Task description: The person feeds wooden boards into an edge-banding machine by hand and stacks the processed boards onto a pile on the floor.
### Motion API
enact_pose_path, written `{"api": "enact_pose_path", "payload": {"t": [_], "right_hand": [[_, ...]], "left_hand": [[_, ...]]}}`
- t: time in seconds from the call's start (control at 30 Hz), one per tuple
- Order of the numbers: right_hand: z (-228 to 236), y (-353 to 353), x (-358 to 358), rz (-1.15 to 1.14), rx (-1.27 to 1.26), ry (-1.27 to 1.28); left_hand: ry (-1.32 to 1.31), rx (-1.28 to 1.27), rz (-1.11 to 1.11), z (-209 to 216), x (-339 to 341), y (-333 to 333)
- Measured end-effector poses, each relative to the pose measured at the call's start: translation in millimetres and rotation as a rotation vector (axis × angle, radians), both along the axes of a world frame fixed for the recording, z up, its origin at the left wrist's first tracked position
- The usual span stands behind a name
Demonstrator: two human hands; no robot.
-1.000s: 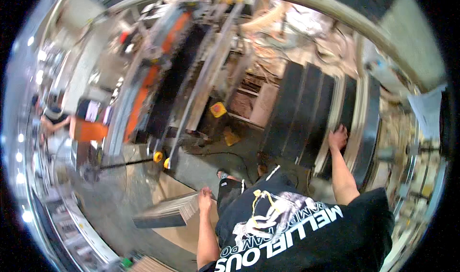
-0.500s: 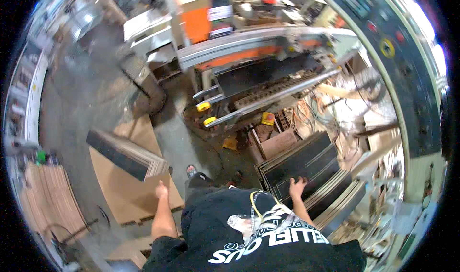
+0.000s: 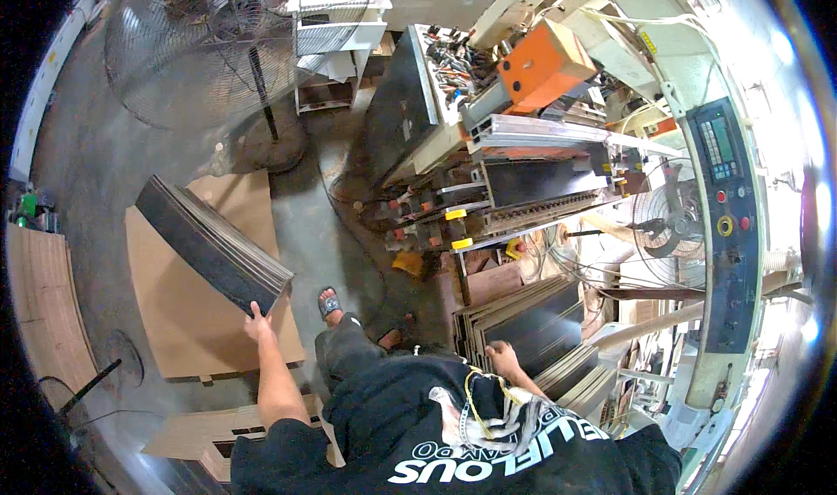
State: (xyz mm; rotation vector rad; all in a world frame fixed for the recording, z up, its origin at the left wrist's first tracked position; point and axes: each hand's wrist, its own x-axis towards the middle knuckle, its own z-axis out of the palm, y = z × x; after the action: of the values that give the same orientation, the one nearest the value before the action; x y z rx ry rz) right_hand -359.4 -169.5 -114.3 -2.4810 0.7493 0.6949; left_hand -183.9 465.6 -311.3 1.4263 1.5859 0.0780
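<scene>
At the left, a stack of long dark boards (image 3: 205,242) with pale layered edges lies aslant on a brown cardboard sheet (image 3: 187,342). My left hand (image 3: 259,324) is at the stack's near end, one finger stretched out against the dark face; its other fingers are partly hidden. On my right stand several dark panels (image 3: 539,322) leaning together in a row. My right hand (image 3: 502,356) is over their near side, its fingers bent and somewhat blurred, so whether it grips a panel cannot be seen.
Ahead is a machine with metal rails (image 3: 558,138) and an orange housing (image 3: 545,66). A control panel (image 3: 725,225) hangs at the right. A large floor fan (image 3: 261,94) stands far left, its cable on the floor. Pale boards (image 3: 48,299) are stacked at the left edge.
My left hand has reached the near end of the board stack. My right hand has shifted along the panels, its fingers now more bent. The view has turned.
</scene>
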Motion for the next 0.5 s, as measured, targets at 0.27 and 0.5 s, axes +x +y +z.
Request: {"api": "enact_pose_path", "payload": {"t": [0.27, 0.5], "right_hand": [[26, 173, 181, 0.477, 0.395, -0.056], [44, 322, 254, 0.612, 0.437, -0.163]], "left_hand": [[0.352, 0.239, -0.443, -30, -44, 62], [-0.318, -0.297, -0.320, 7, -70, 60]]}}
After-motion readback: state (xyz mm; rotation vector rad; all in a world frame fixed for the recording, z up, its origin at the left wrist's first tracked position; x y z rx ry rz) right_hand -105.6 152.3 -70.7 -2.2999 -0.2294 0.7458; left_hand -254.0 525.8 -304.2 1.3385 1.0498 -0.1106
